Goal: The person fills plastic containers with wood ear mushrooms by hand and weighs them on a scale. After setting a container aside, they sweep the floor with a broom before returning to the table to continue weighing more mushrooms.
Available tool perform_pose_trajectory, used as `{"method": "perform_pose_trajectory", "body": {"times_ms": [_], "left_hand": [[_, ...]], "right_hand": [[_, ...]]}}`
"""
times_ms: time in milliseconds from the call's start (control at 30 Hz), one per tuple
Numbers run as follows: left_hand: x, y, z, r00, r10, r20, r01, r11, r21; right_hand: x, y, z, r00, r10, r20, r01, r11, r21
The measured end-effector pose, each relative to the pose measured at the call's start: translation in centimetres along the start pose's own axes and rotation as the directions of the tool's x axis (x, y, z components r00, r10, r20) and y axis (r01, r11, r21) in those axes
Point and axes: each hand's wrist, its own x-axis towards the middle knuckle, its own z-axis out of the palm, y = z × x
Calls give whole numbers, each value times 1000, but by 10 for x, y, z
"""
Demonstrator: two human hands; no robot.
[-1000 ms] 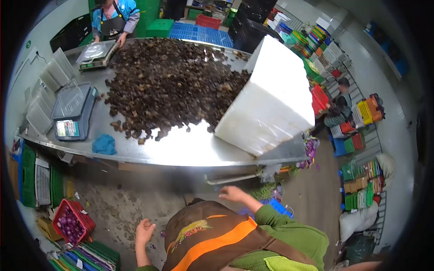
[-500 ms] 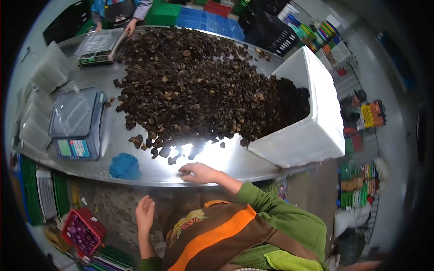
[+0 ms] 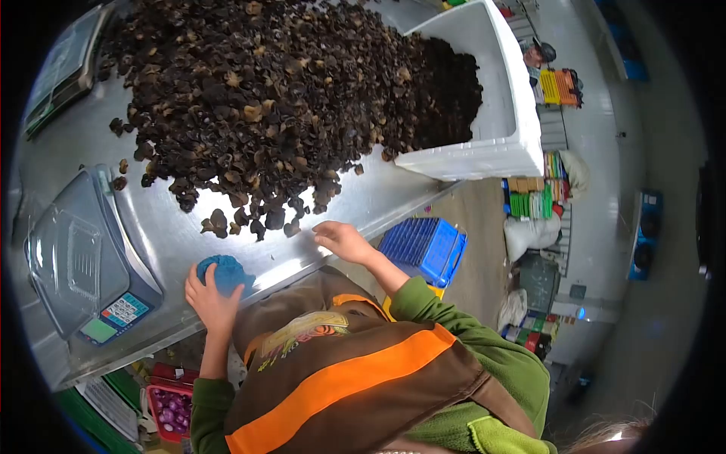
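Note:
A broad heap of dark brown, curled pieces like dried mushrooms (image 3: 257, 98) covers the metal table (image 3: 162, 250). It runs into a white foam box (image 3: 522, 144) lying on its side at the right. My left hand (image 3: 214, 296) is at the blue crumpled cloth (image 3: 225, 274) near the table's front edge, its fingers spread over the cloth's near side. Whether they grip it I cannot tell. My right hand (image 3: 340, 240) hovers by the table edge, close to the loose pieces, fingers slightly bent and apart, holding nothing.
A digital scale (image 3: 128, 310) with a clear plastic tray (image 3: 76, 253) stands at the left, another scale (image 3: 64, 68) behind it. Blue crates (image 3: 423, 248) are on the floor to the right. A red basket of purple onions (image 3: 172, 412) sits below left.
My left hand has risen from beside the apron to the blue cloth. The view has turned and come closer, and my right hand stays near the table edge. The person across the table is out of view.

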Motion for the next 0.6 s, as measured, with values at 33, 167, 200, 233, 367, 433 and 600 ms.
{"method": "perform_pose_trajectory", "body": {"times_ms": [33, 167, 200, 233, 367, 433, 600], "left_hand": [[2, -7, 3, 1000, 13, 23, -13, 1000, -2], [2, -17, 21, 978, -19, 207, 78, 957, -279], [7, -20, 25, 977, -30, 211, 110, 919, -379], [10, -23, 25, 980, -31, 199, 104, 924, -368], [3, -43, 10, 949, -210, 235, 313, 705, -636], [-9, -53, -15, 883, -382, 275, 456, 554, -697], [-58, -90, -82, 821, -515, 246, 490, 416, -766]], "right_hand": [[-6, 2, 2, 998, 64, -4, -64, 997, 30], [-18, 9, 17, 995, 58, 75, -57, 998, -24], [-21, 4, 21, 996, 54, 72, -56, 998, 23], [-20, 1, 24, 997, 22, 75, -22, 1000, -3], [-9, 9, 34, 989, -24, 144, 8, 993, 115], [-3, 14, 34, 982, -44, 184, 14, 987, 160], [18, 29, 24, 974, -18, 225, 10, 999, 36]]}}
